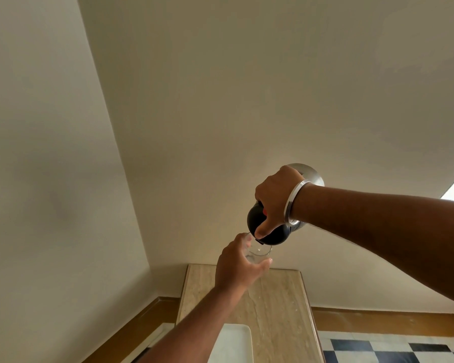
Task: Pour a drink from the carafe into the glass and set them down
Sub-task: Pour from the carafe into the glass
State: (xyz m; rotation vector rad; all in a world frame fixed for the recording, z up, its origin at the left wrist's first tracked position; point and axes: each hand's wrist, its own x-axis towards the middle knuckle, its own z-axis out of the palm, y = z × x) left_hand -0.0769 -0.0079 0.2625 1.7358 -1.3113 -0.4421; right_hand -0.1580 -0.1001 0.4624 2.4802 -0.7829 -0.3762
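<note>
My right hand grips a steel carafe with a black lid, tilted steeply so its black spout end points down and left. My thumb presses on the lid. Just under the spout, my left hand holds a clear glass up in the air, with some clear liquid in it. The spout sits at the glass's rim. Both are held well above the table. My hand hides most of the carafe's body.
A narrow beige stone-topped table stands below against the cream wall. A white rectangular tray lies on its near end. To the right is a black and white checkered floor. A wooden skirting runs along the wall.
</note>
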